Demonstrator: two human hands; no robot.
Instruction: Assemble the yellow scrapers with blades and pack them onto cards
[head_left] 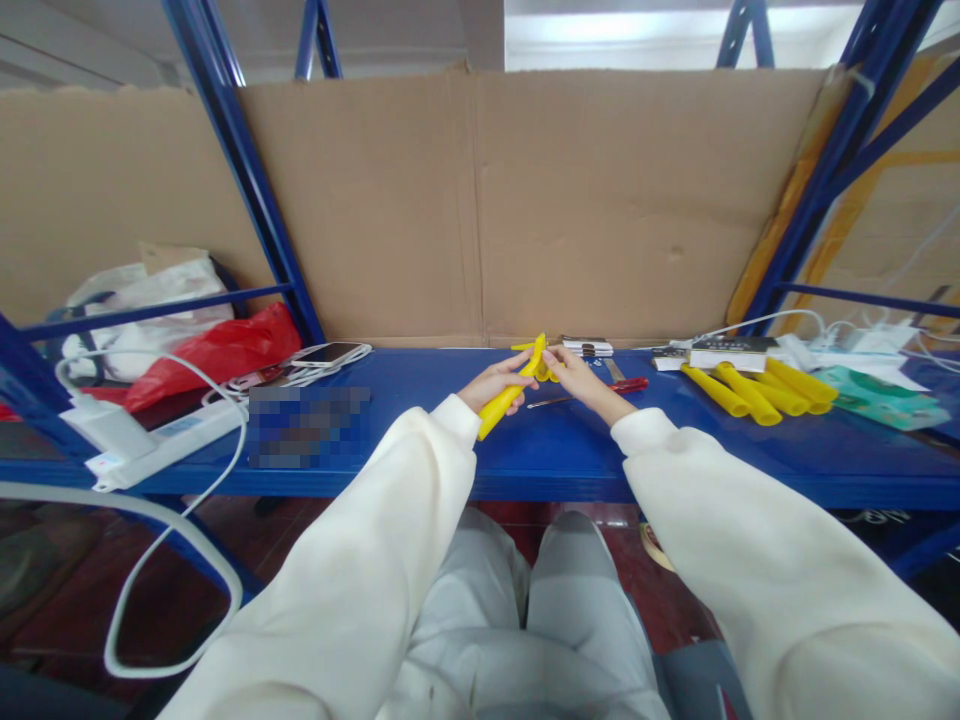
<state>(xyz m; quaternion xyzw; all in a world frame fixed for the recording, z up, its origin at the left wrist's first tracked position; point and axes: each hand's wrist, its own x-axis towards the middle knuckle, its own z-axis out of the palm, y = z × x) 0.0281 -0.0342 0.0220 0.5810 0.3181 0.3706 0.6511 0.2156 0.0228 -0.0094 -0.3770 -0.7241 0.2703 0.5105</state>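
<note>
A yellow tapered handle (496, 408) is held over the middle of the blue table, tilted with its wide end toward me. My left hand (499, 383) is wrapped round it. At its far end my right hand (568, 370) has its fingers closed on a yellow piece (539, 352); whether this is part of the handle is unclear. Behind the hands, more yellow parts are partly hidden. A screwdriver with a red handle (630, 385) lies beside and beneath my right wrist. Several yellow tubes (757, 393) lie side by side on the right of the table.
On the blue table (420, 400), a power strip (169, 440) with white cables and a phone (330, 353) are at left, near a red bag (217, 350). A green packet (885, 397) lies at right. Cardboard (480, 200) and blue posts stand behind.
</note>
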